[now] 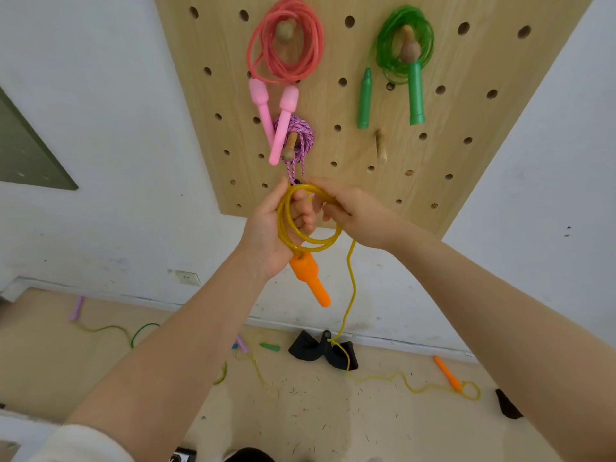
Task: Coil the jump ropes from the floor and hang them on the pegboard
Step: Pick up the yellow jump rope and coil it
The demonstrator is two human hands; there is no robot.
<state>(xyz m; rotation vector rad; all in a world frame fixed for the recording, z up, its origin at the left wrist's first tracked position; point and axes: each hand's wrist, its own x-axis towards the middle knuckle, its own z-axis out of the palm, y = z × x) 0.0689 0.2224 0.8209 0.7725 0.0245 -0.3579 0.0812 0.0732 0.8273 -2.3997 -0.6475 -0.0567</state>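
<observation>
A yellow jump rope [320,243] is partly coiled in loops in front of the wooden pegboard [366,168]. My left hand [270,235] grips the loops, and one orange handle [308,278] hangs below its palm. My right hand [353,211] pinches the rope at the top right of the coil. The rest of the yellow rope trails down to the floor and ends at the second orange handle [448,373]. On pegs hang a coiled pink rope [283,45], a coiled green rope [405,45] and a purple braided rope [300,135].
One bare wooden peg [380,145] sticks out of the pegboard at centre right. On the floor lie another rope, yellow-green with purple handles [76,308], a small green piece [270,346] and black objects [320,350] by the white wall.
</observation>
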